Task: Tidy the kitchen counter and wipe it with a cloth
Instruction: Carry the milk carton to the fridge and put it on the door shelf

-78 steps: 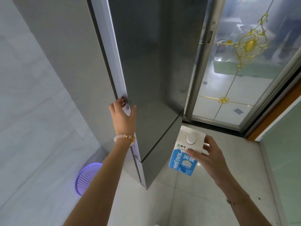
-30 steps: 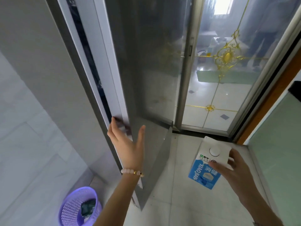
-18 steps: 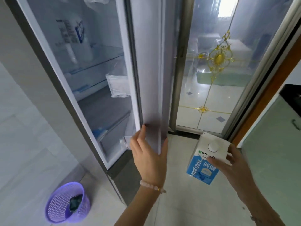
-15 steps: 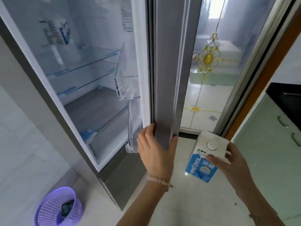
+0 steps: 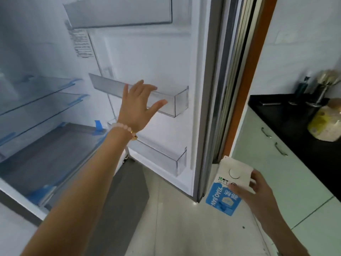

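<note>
- Pale glossy floor tiles underfoot, black countertop on mint-green cabinets at right, refrigerator door swung wide at centre.
- Left hand spread flat and empty, fingers splayed in front of the clear plastic middle door bin; contact with it not discernible.
- Right hand clamped on a milk carton, held low beside the door's outer edge, above the floor.
- Carton: waxy white gable top with round cap, blue printed panel, boxy and smooth.
- Likely risks: carton slipping from a fingertip hold; clipping the door edge on the way in; toppling out of a shallow bin.
- Glass shelves edged with blue tape, bare and slick.
</note>
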`<act>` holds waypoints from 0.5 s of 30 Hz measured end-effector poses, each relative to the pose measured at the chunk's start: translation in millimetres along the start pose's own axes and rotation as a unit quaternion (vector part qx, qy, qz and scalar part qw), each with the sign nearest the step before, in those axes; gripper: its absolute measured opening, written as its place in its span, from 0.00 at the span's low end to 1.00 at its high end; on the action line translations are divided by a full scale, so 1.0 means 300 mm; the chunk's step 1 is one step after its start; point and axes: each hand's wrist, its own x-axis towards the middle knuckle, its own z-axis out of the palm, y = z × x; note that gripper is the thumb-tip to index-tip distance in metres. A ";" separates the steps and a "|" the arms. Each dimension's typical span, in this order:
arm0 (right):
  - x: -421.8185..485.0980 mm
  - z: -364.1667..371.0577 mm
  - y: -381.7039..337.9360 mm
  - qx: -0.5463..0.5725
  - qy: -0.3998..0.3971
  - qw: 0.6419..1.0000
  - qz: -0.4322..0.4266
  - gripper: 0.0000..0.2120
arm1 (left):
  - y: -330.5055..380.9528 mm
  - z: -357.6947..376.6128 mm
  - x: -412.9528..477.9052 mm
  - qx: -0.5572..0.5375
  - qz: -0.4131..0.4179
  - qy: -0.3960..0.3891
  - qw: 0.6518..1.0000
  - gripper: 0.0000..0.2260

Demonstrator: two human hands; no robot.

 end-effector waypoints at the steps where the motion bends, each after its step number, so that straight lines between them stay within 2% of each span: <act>1: 0.009 -0.002 -0.002 0.001 0.001 1.000 0.000 0.22 | 0.001 0.018 0.024 -0.007 -0.004 -0.031 0.999 0.39; 11: 0.149 0.027 -0.022 -0.006 0.017 1.000 -0.007 0.23 | 0.020 0.191 0.235 0.069 0.121 -0.082 0.987 0.29; 15: 0.234 0.086 -0.049 -0.017 0.025 0.999 -0.018 0.23 | -0.064 0.195 0.346 0.067 0.091 -0.071 0.991 0.22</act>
